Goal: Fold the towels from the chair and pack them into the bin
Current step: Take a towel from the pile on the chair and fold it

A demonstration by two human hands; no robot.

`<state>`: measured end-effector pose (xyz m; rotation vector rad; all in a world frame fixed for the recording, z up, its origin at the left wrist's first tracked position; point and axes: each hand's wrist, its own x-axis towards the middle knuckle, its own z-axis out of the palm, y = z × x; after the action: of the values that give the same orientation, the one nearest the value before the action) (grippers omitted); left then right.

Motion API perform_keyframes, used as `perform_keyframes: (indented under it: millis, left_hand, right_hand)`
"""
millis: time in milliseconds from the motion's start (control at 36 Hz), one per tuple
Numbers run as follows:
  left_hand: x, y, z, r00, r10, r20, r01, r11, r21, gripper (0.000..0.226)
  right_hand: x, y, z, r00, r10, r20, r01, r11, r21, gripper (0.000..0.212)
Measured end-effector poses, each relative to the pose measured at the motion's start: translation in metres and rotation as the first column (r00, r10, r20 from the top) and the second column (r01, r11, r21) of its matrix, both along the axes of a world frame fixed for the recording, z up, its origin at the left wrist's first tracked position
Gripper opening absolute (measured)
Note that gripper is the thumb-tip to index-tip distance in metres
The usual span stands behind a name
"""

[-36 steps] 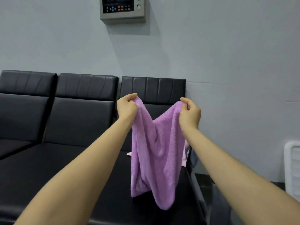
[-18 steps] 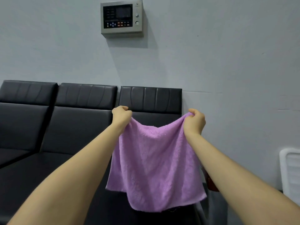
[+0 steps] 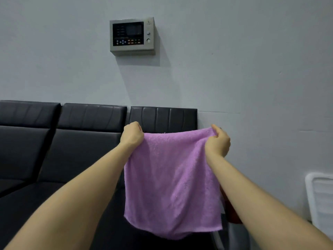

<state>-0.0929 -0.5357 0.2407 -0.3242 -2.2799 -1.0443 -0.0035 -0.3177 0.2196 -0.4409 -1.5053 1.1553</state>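
Here, hands (image 3: pixel 177 139) spread towel (image 3: pixel 171 181) before chairs (image 3: pixel 90 141).

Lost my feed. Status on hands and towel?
Left hand, right hand: each grips a top corner. Towel hangs spread, unfolded. Nothing in the way.

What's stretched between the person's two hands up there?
In the head view, the top edge of a purple towel spans from the left hand to the right hand; each grips a top corner, and the rest hangs below.
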Motion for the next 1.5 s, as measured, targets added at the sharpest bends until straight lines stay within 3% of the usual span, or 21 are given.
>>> perform_keyframes:
  millis: [139, 333, 528, 611, 722, 1000, 1139, 1250, 1389, 1500]
  left_hand:
    - [0.008, 0.01, 0.003, 0.991, 0.046, 0.128, -0.007, 0.958, -0.288, 0.033]
    - [0.005, 0.002, -0.012, 0.97, 0.062, 0.237, 0.066, 0.866, -0.495, 0.036]
    - [-0.008, 0.005, -0.026, 0.972, 0.231, 0.041, -0.17, 0.814, -0.556, 0.032]
    - [-0.008, 0.006, -0.029, 0.938, 0.337, -0.085, -0.316, 0.721, -0.616, 0.03]
    - [-0.014, 0.002, -0.038, 0.924, 0.306, -0.229, -0.377, 0.633, -0.676, 0.027]
    - [0.012, 0.005, -0.011, 0.923, 0.234, -0.306, -0.376, 0.715, -0.589, 0.025]
    - [0.023, 0.006, 0.003, 0.929, 0.216, -0.3, -0.353, 0.754, -0.553, 0.018]
    - [0.024, 0.003, 0.0, 0.933, 0.209, -0.293, -0.338, 0.789, -0.513, 0.037]
    - [0.026, 0.002, -0.009, 0.941, 0.217, -0.261, -0.323, 0.806, -0.495, 0.037]
    - [0.028, 0.002, -0.019, 0.95, 0.243, -0.195, -0.31, 0.806, -0.504, 0.013]
  right_hand:
    - [-0.001, 0.0, -0.004, 0.998, -0.047, 0.035, 0.047, 0.999, -0.014, 0.052]
    - [0.0, 0.011, -0.008, 0.995, -0.082, 0.058, 0.08, 0.996, 0.036, 0.046]
    - [0.004, 0.015, -0.016, 0.914, -0.288, 0.285, 0.154, 0.898, 0.411, 0.036]
    - [0.004, 0.017, -0.019, 0.845, -0.411, 0.342, 0.17, 0.813, 0.556, 0.028]
    - [0.005, 0.019, -0.023, 0.775, -0.53, 0.344, 0.192, 0.717, 0.67, 0.025]
    - [0.01, 0.02, 0.006, 0.766, -0.576, 0.285, 0.172, 0.61, 0.773, 0.026]
    - [0.012, 0.018, 0.013, 0.69, -0.638, 0.342, 0.144, 0.583, 0.8, 0.023]
    - [0.016, 0.019, 0.012, 0.621, -0.7, 0.353, 0.12, 0.53, 0.839, 0.018]
    - [0.021, 0.02, 0.005, 0.61, -0.704, 0.365, 0.044, 0.49, 0.87, 0.019]
    - [0.026, 0.02, -0.001, 0.614, -0.691, 0.382, 0.033, 0.506, 0.862, 0.016]
